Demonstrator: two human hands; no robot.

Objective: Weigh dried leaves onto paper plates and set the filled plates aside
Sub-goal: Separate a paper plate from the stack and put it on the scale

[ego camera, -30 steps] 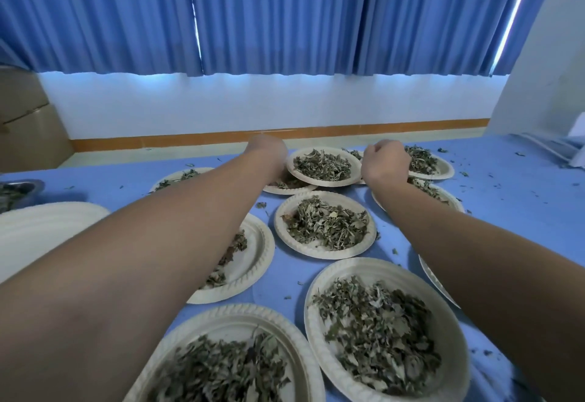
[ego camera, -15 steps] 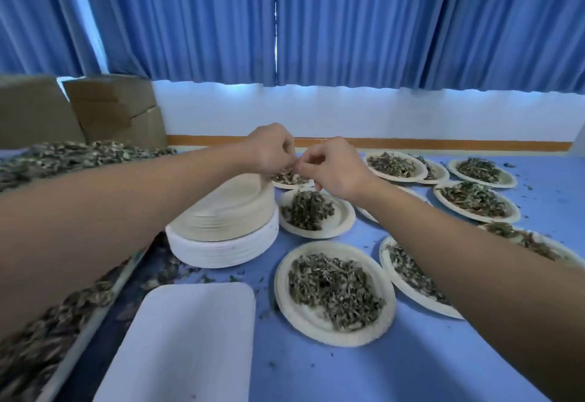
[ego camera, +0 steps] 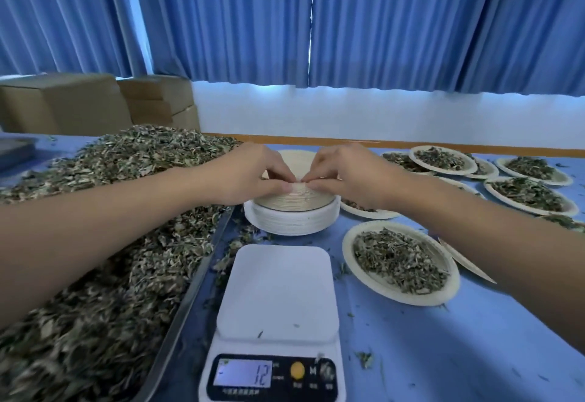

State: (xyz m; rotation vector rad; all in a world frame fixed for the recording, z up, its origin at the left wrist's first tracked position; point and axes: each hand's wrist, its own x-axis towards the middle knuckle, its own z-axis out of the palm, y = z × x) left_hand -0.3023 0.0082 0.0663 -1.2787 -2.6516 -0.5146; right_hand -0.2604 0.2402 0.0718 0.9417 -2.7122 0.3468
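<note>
Blue curtains (ego camera: 380,21) hang across the back of the room as a person works at a long blue worktop (ego camera: 443,354). To the left, a heap of dried leaves (ego camera: 110,195) overflows a metal tray (ego camera: 193,284). To the right, filled plates (ego camera: 347,246) lie spread across the cloth, well apart from the heap. At the front stands a white kitchen scale (ego camera: 278,290), its platform bare but for a few flecks, its display showing 12. Just behind it sits the stack of paper plates (ego camera: 294,218), a buff pile nested on a white one. The left hand (ego camera: 250,173) and right hand (ego camera: 345,173) meet over the stack's near edge. The fingertips (ego camera: 285,187) of both are curled in, nipping the rim of the top plate (ego camera: 297,161). Each grip looks closed on that thin edge, seemingly to peel one plate free for the scale. The plate looks feather-light and a little floppy, and nested plates tend to cling. The rim is therefore the place to take hold, one hand pinning the pile while the other lifts. Once loaded, such a plate would probably want support under both sides, since the leaves are dry, loose and quick to spill.
</note>
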